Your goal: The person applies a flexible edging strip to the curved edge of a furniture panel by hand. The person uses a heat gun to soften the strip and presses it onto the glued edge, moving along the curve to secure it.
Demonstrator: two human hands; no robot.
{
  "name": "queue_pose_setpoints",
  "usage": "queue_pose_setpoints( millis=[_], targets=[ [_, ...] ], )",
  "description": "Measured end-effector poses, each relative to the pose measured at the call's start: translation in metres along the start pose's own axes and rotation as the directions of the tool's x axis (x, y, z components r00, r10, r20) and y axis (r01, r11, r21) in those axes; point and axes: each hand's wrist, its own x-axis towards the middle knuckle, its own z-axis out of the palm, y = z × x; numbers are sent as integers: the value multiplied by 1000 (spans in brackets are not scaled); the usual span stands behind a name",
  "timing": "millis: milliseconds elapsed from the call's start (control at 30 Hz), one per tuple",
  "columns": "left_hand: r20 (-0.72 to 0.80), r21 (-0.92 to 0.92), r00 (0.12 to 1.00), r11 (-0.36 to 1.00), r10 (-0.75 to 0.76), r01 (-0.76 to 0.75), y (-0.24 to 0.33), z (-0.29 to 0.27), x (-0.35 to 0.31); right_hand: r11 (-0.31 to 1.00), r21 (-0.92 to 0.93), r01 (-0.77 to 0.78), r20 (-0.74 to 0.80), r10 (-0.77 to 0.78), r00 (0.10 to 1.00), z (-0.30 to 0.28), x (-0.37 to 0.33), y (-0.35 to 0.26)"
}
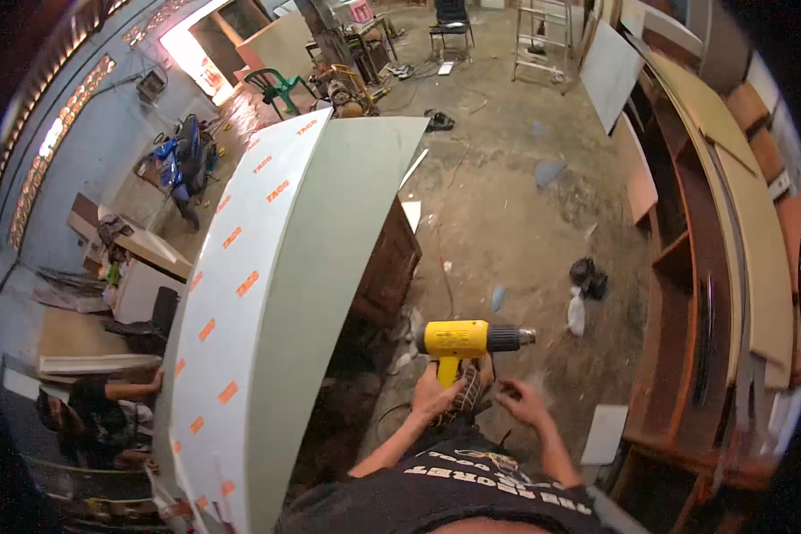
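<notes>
Black shirt (454, 481): lay foremost. Yellow heat gun (457, 338): stood just beyond, handle (448, 372) wrapped by fingers of the left hand (432, 396). Right hand (525, 405): fingers curled, any pinch indiscernible. Apparent step: steadying the gun; next move called for keeping nozzle (526, 336) clear of both hands.

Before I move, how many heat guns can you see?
1: the yellow heat gun, held by its handle in your left grip, with its nozzle pointing to the right. Others could be hidden in the clutter around the room.
</notes>
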Motion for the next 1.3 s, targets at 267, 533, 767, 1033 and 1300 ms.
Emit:
queue_pose_setpoints(
  millis=[267,533,767,1033,1300],
  targets=[
    [90,-36,994,997,68,-65,111,89,300,797,222,-561,-615,561,554,-142,8,199],
    [-86,-267,994,962,-75,49,237,64,512,921,-68,-384,-439,318,840,-300,373,84],
    [-161,-579,923,791,-349,198,244,118,729,931,-321,-176,-157,131,979,-400,643,55],
    [10,-953,869,259,-494,158,367,56,916,646,-714,269,-181,-542,821,-705,1067,-9],
    [-13,-1000,865,-1,-501,-15,371,-18,1133,917,-159,366,86,-357,930,-622,1346,-355]
  ],
)
